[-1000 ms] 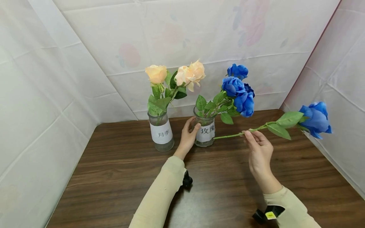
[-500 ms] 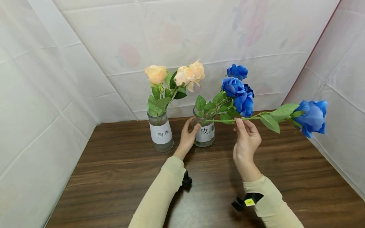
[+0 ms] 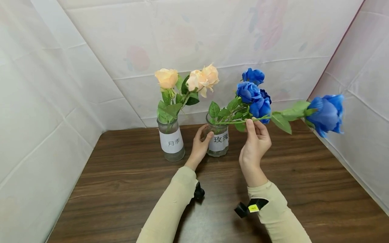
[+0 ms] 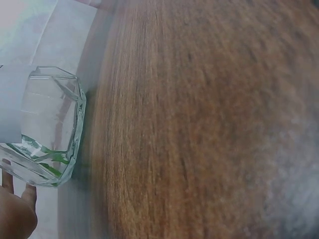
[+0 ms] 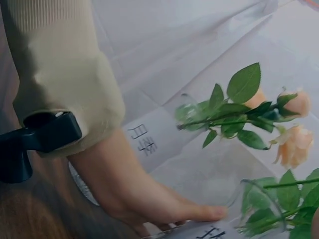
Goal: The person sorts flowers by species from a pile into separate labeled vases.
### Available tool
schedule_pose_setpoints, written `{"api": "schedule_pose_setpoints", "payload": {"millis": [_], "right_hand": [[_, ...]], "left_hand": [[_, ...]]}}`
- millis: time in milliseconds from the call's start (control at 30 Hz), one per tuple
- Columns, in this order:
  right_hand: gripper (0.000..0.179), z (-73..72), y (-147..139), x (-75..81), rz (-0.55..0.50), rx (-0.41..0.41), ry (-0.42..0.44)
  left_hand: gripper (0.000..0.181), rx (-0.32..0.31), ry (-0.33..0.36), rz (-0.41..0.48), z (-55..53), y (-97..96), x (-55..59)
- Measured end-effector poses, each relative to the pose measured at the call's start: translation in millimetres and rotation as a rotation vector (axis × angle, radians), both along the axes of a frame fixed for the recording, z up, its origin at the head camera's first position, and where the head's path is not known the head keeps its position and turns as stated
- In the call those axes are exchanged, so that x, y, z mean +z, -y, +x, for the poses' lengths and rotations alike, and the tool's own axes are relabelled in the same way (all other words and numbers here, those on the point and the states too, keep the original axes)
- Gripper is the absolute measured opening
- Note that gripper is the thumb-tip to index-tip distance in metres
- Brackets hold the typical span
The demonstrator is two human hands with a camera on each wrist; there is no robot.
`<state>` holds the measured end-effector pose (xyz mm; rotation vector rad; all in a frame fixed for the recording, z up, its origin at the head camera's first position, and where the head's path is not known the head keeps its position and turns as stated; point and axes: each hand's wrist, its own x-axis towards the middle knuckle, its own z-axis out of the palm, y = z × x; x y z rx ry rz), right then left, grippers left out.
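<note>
In the head view my left hand (image 3: 199, 146) grips the left side of a glass vase (image 3: 217, 152) with a white paper label. Several blue roses (image 3: 249, 91) stand in this vase, leaning right. My right hand (image 3: 255, 148) pinches the green stem of another blue rose (image 3: 325, 113) between thumb and fingers. That rose lies almost level, its bloom to the right and its stem end in front of the vase's mouth; whether the end is inside, I cannot tell. The left wrist view shows the vase's clear base (image 4: 50, 119), with fingertips (image 4: 30, 196) beside it.
Left of my left hand stands a second labelled glass vase (image 3: 173, 156) holding peach roses (image 3: 166, 79). Both vases are near the back edge of the brown wooden table (image 3: 121, 189). White patterned cloth (image 3: 100, 67) hangs behind and at the sides.
My right hand has moved left and upward with the blue rose, bringing its stem end from beside the vase's label up to the mouth. My left hand has stayed on the vase.
</note>
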<state>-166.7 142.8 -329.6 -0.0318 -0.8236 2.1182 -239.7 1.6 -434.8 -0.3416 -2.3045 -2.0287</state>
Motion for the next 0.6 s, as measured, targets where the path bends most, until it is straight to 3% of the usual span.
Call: {"api": "schedule_pose_setpoints", "payload": {"millis": [200,600], "right_hand": [[0.006,-11.8,14,-14.9,0.075,-0.082,0.093],[0.01,-28.3,41,-36.2,0.221,-0.145,0.128]], "left_hand": [[0.06,0.004,0.002,0.002,0.7,0.2,0.2],[0.063,0.03,-0.001,-0.016,-1.2,-0.5,-1.5]]}}
